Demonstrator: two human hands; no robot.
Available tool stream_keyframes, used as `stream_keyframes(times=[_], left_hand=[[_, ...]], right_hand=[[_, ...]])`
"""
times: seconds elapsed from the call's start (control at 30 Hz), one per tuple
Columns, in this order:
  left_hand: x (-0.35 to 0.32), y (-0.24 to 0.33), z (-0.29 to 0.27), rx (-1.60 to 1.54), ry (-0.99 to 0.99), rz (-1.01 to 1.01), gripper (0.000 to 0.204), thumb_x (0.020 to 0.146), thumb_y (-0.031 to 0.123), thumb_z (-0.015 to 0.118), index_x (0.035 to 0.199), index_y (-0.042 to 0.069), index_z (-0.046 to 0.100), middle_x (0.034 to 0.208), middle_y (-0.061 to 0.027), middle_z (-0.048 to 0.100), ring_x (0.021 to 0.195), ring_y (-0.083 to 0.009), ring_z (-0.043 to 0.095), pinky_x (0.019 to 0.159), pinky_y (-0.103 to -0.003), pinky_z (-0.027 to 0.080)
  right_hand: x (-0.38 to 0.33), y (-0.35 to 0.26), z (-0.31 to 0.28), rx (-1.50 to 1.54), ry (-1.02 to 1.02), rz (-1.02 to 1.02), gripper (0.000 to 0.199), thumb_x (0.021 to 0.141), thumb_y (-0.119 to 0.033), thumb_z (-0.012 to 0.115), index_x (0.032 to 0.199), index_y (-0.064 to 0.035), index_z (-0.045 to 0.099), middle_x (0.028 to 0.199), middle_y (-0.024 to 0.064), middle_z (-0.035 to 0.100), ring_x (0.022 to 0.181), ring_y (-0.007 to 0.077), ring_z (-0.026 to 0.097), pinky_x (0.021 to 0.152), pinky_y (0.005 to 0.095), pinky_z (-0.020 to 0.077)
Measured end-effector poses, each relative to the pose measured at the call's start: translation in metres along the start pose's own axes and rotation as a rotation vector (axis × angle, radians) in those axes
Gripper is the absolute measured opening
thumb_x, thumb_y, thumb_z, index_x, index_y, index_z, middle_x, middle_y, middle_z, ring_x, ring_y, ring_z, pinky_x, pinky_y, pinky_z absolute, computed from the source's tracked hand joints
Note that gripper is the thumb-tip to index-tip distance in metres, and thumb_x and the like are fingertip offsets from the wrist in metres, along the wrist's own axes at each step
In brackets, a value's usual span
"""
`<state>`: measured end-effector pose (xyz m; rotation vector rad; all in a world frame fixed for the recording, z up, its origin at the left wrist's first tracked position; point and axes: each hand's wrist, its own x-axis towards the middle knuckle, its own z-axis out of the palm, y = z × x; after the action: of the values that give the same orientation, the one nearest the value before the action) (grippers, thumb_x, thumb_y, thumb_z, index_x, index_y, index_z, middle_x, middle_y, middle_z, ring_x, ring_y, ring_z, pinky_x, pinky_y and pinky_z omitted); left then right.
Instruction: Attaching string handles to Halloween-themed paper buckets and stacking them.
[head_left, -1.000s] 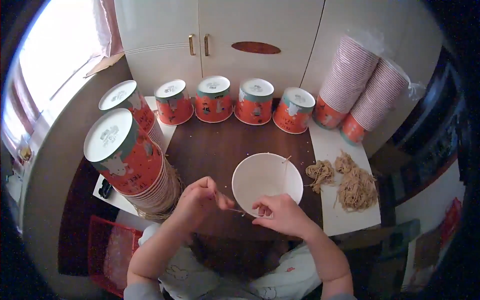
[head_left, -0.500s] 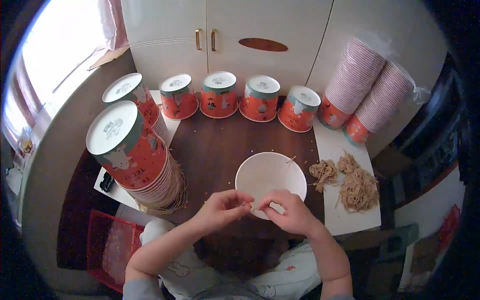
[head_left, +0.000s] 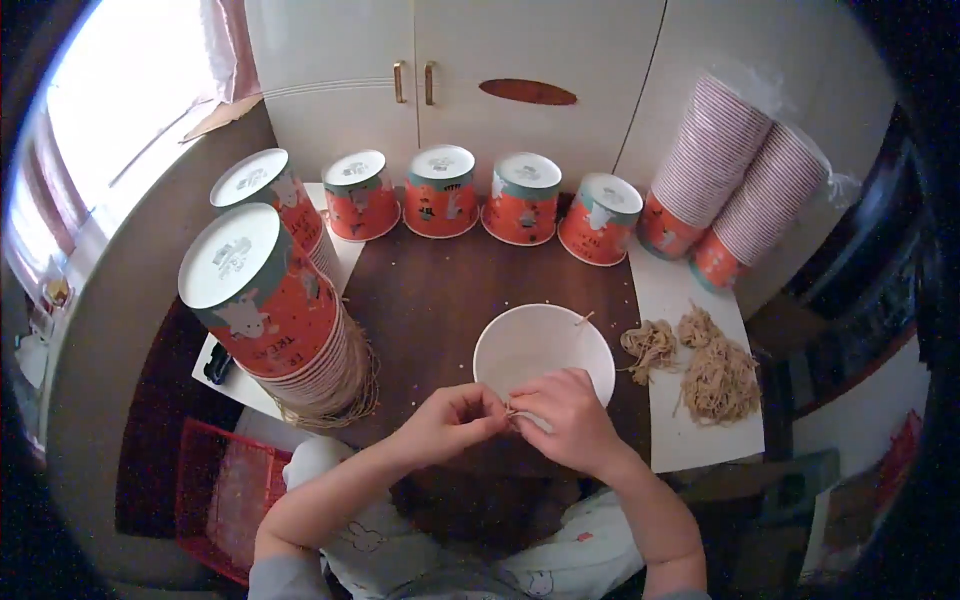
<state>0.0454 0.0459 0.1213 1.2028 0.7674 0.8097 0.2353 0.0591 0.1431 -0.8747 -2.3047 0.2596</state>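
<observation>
A white paper bowl stands upright on the dark brown table, with a short tan string sticking out at its far rim. My left hand and my right hand meet at the bowl's near rim. Their fingertips pinch a thin tan string between them. The string's full length is hidden by my fingers.
Several upside-down orange cups line the table's far edge. Tall upside-down cup stacks rise at the left. Two wrapped cup stacks lean at the right. Piles of tan string lie on white paper. White cabinet doors stand behind.
My hands have drawn together at the bowl's near rim, fingertips now touching. The view has shifted slightly, so the table sits lower in the picture.
</observation>
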Motion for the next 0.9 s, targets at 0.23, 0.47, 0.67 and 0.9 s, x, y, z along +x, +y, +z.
stream_keyframes(times=[0.23,0.47,0.67,0.9], left_hand=[[0.002,-0.009,-0.005,0.080,0.047,0.103,0.009,0.083,0.010,0.053,0.083,0.002,0.050,0.081,-0.0037,0.058,0.078,-0.0086,0.054,0.070,-0.022,0.043],[0.001,0.003,-0.003,-0.022,0.119,-0.050,0.010,0.082,0.010,0.053,0.081,0.001,0.049,0.080,-0.0051,0.059,0.079,-0.0116,0.056,0.073,-0.025,0.044],[0.002,-0.006,-0.007,0.000,0.145,-0.024,0.010,0.080,0.009,0.056,0.081,0.002,0.050,0.079,-0.0047,0.059,0.075,-0.0106,0.056,0.069,-0.024,0.045],[-0.002,-0.007,-0.008,0.445,0.104,0.169,0.012,0.078,0.007,0.057,0.084,0.000,0.051,0.077,-0.0054,0.058,0.071,-0.0085,0.054,0.062,-0.024,0.045]], right_hand=[[0.000,-0.001,-0.001,-0.061,0.053,0.025,0.010,0.064,-0.010,0.065,0.072,-0.0094,0.058,0.084,0.0039,0.059,0.082,0.0204,0.054,0.077,0.0343,0.0371],[-0.002,-0.015,-0.003,-0.025,0.036,-0.063,0.011,0.059,-0.007,0.063,0.064,-0.0101,0.054,0.074,0.0028,0.053,0.073,0.0204,0.051,0.071,0.0338,0.0371],[-0.009,-0.025,0.017,-0.229,-0.117,-0.246,0.012,0.061,-0.015,0.066,0.063,-0.0129,0.055,0.072,-0.0017,0.052,0.070,0.0164,0.051,0.066,0.0324,0.0366],[-0.002,-0.016,0.012,-0.099,0.029,0.011,0.026,0.063,-0.012,0.069,0.085,-0.0100,0.055,0.078,0.0034,0.055,0.076,0.0238,0.053,0.070,0.0360,0.0394]])
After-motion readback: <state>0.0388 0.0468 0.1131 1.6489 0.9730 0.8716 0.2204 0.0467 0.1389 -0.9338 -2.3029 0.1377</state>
